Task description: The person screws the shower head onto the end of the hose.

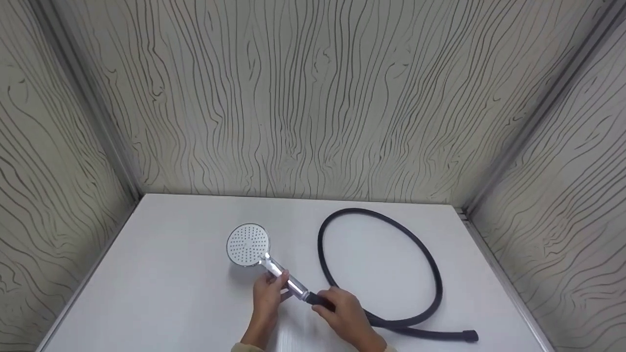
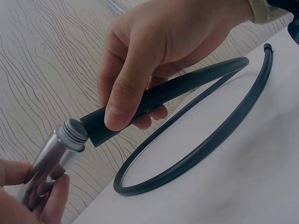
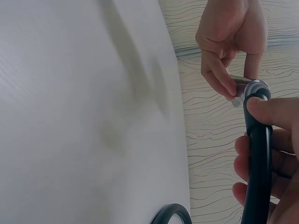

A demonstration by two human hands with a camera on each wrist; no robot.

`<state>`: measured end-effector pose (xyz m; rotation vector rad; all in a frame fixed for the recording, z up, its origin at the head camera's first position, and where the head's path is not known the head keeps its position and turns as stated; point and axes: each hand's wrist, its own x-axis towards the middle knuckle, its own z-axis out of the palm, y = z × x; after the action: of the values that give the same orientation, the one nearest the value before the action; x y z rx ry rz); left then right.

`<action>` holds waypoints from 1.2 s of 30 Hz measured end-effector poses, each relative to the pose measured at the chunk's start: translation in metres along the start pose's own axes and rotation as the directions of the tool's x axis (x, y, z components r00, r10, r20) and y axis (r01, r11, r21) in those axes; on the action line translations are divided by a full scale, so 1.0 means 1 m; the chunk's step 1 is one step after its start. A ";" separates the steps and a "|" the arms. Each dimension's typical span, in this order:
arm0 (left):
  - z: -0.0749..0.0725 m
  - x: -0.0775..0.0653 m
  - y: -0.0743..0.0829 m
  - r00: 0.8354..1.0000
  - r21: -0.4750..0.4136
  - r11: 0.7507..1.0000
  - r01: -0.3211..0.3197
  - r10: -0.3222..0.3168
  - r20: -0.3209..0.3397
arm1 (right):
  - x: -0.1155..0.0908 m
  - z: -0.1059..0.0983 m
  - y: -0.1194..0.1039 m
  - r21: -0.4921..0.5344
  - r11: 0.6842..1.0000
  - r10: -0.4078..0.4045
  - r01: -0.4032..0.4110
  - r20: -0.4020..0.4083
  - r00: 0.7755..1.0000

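Left hand (image 1: 268, 296) pinches shower head (image 1: 274, 268) above desk (image 1: 161, 274), long axis diagonal: disc (image 1: 248, 244) toward far-left corner, threaded end (image 2: 74, 133) toward near-right. Right hand (image 1: 345, 313) grips black hose (image 2: 196, 79), its end by the threads, contact unclear.

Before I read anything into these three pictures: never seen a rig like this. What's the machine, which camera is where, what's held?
No machine, just a person's two bare hands. The wide picture comes from a camera worn on the head, looking forward and down; the two close ones come from a camera on each wrist.

The left hand holds a shiny shower head by its handle, its round face dotted with holes. The right hand grips one end of a black hose right at the handle's threaded end; the threads show. The rest of the hose loops over the white table.
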<state>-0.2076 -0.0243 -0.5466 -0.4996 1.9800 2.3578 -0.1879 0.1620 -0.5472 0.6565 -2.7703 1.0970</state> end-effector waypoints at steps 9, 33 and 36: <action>0.005 0.001 0.007 0.998 -0.010 0.998 -0.061 0.061 0.009 | 0.005 -0.007 -0.004 -0.029 0.999 -0.031 0.029 -0.059 0.998; 0.019 0.001 0.017 0.986 -0.141 0.979 -0.146 0.133 -0.099 | 0.019 -0.012 -0.004 -0.098 0.991 -0.100 0.085 -0.150 0.984; 0.019 0.000 0.017 0.984 -0.124 0.980 -0.158 0.145 -0.106 | 0.018 -0.012 -0.005 -0.095 0.993 -0.083 0.071 -0.129 0.988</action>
<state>-0.2153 -0.0092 -0.5277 -0.4924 1.9759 2.6180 -0.2035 0.1607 -0.5307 0.6495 -2.6403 0.9575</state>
